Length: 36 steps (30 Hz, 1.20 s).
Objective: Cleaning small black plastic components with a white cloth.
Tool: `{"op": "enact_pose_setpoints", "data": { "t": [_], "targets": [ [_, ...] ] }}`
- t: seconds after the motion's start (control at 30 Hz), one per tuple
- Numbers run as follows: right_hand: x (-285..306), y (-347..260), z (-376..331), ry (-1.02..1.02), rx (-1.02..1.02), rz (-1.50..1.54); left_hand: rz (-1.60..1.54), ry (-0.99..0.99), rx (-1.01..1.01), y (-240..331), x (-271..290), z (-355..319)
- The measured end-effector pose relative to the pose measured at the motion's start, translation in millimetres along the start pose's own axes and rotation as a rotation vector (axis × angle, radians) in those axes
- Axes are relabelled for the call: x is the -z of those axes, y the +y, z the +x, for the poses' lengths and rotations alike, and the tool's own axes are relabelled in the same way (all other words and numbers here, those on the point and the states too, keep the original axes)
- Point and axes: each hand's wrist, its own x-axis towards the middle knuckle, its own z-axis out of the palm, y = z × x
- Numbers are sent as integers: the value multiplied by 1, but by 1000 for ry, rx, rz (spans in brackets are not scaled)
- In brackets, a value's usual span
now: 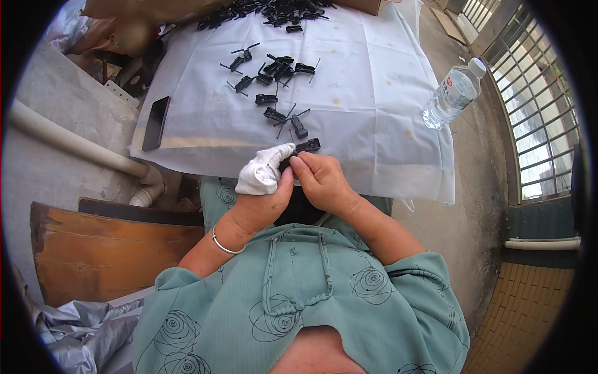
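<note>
My left hand (265,181), its fingers covered by a white cloth or glove (260,171), is closed round a small black plastic part at the table's near edge. Against it, my right hand (324,182) pinches at the same part with thumb and bent fingers. Most of the held part is hidden between the hands. Just beyond my fingertips lies a black clip-like piece (308,146). Farther up the table are several similar black pieces (266,99), many with thin pins sticking out.
A large heap of black pieces (274,9) lies at the far edge, beside a cardboard box (361,5). A dark phone (156,123) rests on the left of the white-covered table (374,100). A clear water bottle (453,93) stands at the right edge.
</note>
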Motion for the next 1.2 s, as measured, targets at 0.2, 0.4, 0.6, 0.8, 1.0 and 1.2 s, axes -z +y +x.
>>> {"op": "enact_pose_setpoints", "data": {
  "t": [0.2,0.4,0.6,0.8,1.0,1.2],
  "targets": [
    [-11,14,-1,14,-103,265,-119,-17,86,-2,-2,-3],
    [25,0,-3,-159,-125,-103,-657,-125,460,-3,15,5],
    [28,7,-4,8,225,-204,-579,-167,451,3,13,5],
    [19,-7,2,-16,172,-6,-722,-367,544,11,16,2],
    [17,-8,-3,-63,99,34,-641,-326,455,10,15,4],
    [16,-4,-1,-193,73,-26,-367,-342,390,11,13,3]
  ]
}}
